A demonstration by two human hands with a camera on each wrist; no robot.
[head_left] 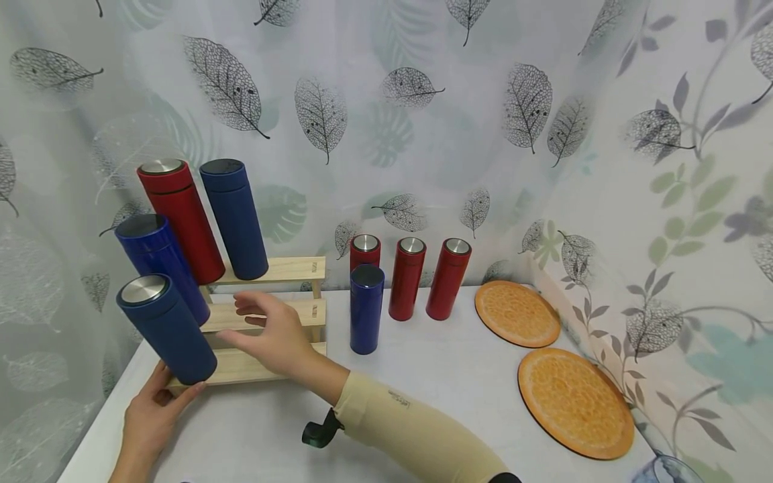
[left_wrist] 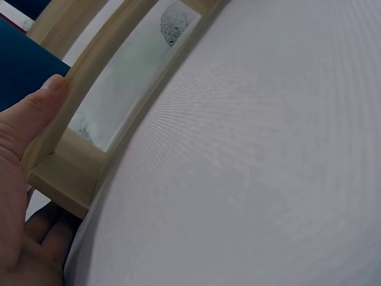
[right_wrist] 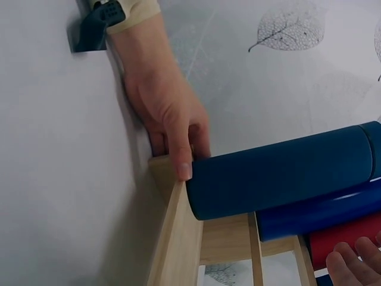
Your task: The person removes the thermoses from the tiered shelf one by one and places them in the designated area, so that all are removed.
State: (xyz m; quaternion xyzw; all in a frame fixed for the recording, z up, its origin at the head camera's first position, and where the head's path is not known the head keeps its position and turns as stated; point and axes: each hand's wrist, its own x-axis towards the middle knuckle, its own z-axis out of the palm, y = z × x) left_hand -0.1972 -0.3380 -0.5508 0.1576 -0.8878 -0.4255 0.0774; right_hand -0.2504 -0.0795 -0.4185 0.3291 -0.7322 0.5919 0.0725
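Observation:
My left hand (head_left: 147, 419) grips the left end of a three-step wooden rack (head_left: 241, 367), thumb on its front edge and fingers round the end piece (left_wrist: 65, 179). The thumb lies close to the base of a dark blue thermos (head_left: 169, 329) on the lowest step. Behind it, a glossy blue thermos (head_left: 163, 268) stands on the middle step. A red thermos (head_left: 184, 225) and another dark blue thermos (head_left: 235, 221) occupy the top step. My right hand (head_left: 274, 332) hovers over the rack, right of the bottles, fingers loosely bent around nothing.
Right of the rack stand a glossy blue thermos (head_left: 366, 312) and red thermoses (head_left: 407, 282), one partly hidden behind the blue one. Two round orange-patterned mats (head_left: 576, 402) lie at the table's right. A leaf-print curtain (head_left: 386, 134) hangs behind. Clear glassware (head_left: 667, 469) shows at the bottom right.

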